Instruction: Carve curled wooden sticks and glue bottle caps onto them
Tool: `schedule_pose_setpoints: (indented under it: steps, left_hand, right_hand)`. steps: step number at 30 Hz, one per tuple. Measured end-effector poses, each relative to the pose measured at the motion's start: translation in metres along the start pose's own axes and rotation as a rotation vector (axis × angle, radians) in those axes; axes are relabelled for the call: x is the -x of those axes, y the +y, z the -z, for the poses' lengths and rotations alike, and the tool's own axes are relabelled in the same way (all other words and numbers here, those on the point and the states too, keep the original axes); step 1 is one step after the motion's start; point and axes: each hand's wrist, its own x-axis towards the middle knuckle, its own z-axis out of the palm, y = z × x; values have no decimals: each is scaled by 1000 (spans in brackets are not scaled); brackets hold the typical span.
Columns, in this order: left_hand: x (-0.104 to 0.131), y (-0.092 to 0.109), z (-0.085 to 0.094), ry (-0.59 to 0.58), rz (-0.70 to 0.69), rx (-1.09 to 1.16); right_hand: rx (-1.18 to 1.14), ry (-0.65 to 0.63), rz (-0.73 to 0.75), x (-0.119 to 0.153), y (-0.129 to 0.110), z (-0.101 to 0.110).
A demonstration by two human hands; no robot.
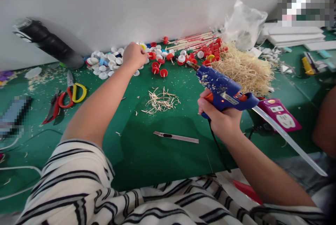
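My right hand (223, 114) grips a blue hot glue gun (219, 83), its nozzle towards the bottle caps and an indicator light glowing orange. A long clear glue stick (288, 141) sticks out of its back. My left hand (134, 56) reaches over the heap of white bottle caps (111, 58) by the wall. Its fingers are curled closed beside a red cap (151, 56); what they hold, if anything, is hidden. Several red caps with short wooden sticks (163, 72) stand just right of it. Between my arms lie loose straw strands (162, 99) and a utility knife (175, 136).
Wooden skewers (194, 41), a straw heap (244, 69) and a plastic bag (244, 23) are at the back right, with a purple power socket (279, 114) nearer. At left are a black bottle (49, 41), scissors (72, 92), red pruners (52, 107) and a phone (14, 116). Another person's arm (325, 120) shows at right.
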Motion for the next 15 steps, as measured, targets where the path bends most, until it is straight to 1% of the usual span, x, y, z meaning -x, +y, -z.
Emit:
schedule_pose_setpoints:
  steps: [3, 6, 10, 15]
  left_hand:
    - [-2, -1, 0, 60, -21, 39]
    - [-4, 1, 1, 84, -27, 90]
    - [-6, 13, 0, 70, -36, 147]
    - [-5, 29, -6, 49, -71, 103]
  right_hand:
    - [-3, 16, -8, 0, 0, -1]
    - [-3, 24, -16, 0, 0, -2]
    - [0, 19, -22, 0, -1, -2]
    - [-1, 8, 1, 0, 0, -1]
